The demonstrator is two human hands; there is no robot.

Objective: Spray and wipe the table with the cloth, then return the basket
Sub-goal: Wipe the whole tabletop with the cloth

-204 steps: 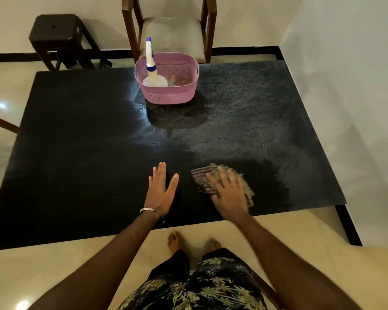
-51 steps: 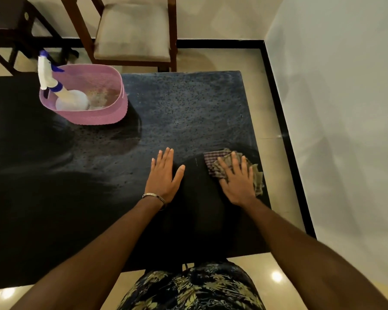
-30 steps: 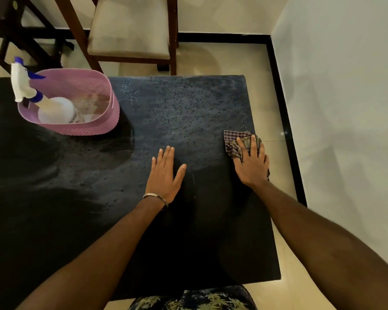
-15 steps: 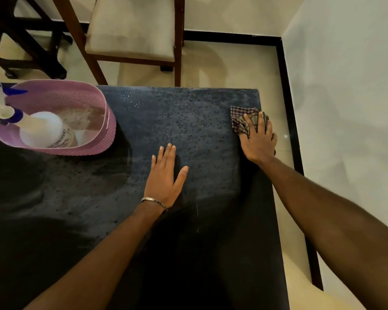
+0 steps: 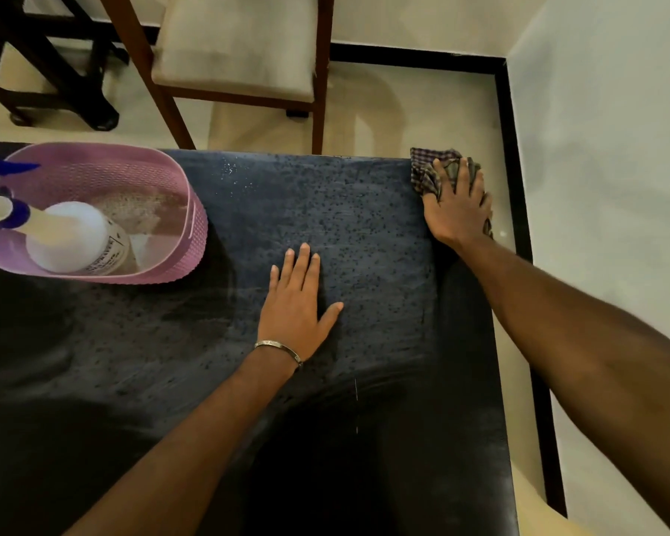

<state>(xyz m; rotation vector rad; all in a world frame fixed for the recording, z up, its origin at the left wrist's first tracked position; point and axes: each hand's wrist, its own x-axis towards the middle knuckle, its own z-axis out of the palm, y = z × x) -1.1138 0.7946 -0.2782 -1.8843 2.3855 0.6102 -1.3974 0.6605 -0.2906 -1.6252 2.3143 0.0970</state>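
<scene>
Basket, pink, holding the spray bottle, sits at the table's far left edge. Left hand lies flat, fingers spread, mid-table. Right hand presses the checked cloth flat into the far right corner; steady pressure should keep it from slipping off. A chair stands beyond.
</scene>
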